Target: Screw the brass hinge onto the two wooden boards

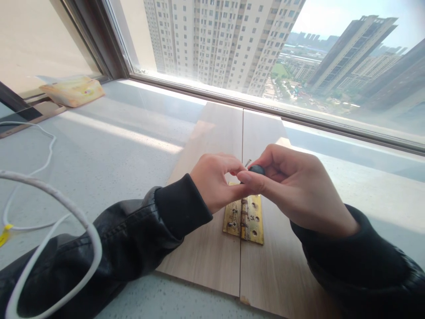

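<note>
My left hand point(219, 179) and my right hand point(295, 184) meet above a brass hinge point(244, 219), fingertips touching. A small screw point(248, 163) pokes up at my left fingertips, which are pinched together and seem to hold it. My right hand is closed, thumb and fingers around a small black rounded object point(257, 169); its kind is not clear. The hinge spans the seam between two pale wooden boards point(212, 252). Screw heads show in its left leaf, while open holes show in the right leaf. Its far end is hidden under my hands.
The boards lie on a speckled white sill point(139, 133) against a window frame point(199, 95). A white cable point(94, 239) loops over my left sleeve. At the far left are a tissue pack point(75, 91) and a flat brown-edged device point(41, 110).
</note>
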A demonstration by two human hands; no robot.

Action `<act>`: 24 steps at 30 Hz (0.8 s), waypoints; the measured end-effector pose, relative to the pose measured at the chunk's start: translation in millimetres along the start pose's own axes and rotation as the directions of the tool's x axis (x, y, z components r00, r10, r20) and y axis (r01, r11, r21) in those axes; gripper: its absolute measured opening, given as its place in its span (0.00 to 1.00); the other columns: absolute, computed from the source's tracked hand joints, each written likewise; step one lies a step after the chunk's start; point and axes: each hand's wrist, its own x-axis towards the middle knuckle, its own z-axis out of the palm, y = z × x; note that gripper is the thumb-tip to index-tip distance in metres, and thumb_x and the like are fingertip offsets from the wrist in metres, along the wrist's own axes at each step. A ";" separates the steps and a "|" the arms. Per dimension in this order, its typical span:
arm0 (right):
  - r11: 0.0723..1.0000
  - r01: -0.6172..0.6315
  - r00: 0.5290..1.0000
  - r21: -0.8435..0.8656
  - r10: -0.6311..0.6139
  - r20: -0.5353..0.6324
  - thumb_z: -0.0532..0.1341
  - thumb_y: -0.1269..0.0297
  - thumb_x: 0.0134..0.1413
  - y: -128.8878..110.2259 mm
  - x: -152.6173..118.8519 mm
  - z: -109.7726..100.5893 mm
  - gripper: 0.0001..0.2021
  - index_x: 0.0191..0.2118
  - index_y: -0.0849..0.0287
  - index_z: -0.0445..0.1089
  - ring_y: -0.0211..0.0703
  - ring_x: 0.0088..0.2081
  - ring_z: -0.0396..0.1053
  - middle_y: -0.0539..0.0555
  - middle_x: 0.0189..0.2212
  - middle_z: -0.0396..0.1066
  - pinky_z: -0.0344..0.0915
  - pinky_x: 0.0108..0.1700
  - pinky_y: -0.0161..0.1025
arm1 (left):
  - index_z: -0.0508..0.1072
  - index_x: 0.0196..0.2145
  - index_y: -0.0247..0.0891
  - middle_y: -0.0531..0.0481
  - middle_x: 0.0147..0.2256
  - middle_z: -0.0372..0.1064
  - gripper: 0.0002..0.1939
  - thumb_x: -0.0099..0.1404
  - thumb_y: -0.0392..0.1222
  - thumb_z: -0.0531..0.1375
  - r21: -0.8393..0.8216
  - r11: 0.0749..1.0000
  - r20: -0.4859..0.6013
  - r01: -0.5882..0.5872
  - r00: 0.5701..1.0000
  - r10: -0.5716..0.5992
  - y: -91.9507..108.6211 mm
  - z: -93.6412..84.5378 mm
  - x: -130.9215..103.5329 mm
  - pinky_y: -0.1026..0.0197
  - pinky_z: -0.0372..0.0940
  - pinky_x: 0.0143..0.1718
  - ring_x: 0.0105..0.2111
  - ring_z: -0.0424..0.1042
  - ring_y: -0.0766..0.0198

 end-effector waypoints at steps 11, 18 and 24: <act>0.996 0.042 0.981 0.074 -0.055 0.187 0.62 0.56 0.56 3.1 -1.7 -17.7 0.09 0.36 0.55 0.73 0.41 0.31 0.70 0.51 0.30 0.74 0.64 0.30 0.38 | 0.77 0.32 0.35 0.50 0.29 0.74 0.08 0.60 0.42 0.61 -0.141 0.990 0.204 -0.022 0.978 0.051 -4.2 -2.9 1.4 0.62 0.62 0.33 0.31 0.69 0.65; 1.000 0.025 0.997 -0.017 -0.024 0.072 0.66 0.51 0.49 1.9 -1.2 -4.7 0.15 0.28 0.58 0.67 0.33 0.18 0.55 0.47 0.16 0.63 0.48 0.18 0.34 | 0.75 0.26 0.35 0.53 0.24 0.72 0.12 0.47 0.45 0.69 0.001 0.992 0.058 0.125 0.990 -0.125 3.3 -2.0 2.4 0.63 0.61 0.28 0.25 0.67 0.67; 0.991 0.043 0.995 -0.124 -0.054 -0.085 0.67 0.52 0.47 0.0 -0.7 2.3 0.17 0.23 0.57 0.62 0.32 0.18 0.50 0.44 0.14 0.54 0.48 0.19 0.35 | 0.73 0.21 0.34 0.51 0.21 0.68 0.13 0.55 0.46 0.64 0.067 0.997 0.036 -0.048 0.998 0.046 -0.1 -2.1 2.8 0.62 0.59 0.27 0.24 0.66 0.66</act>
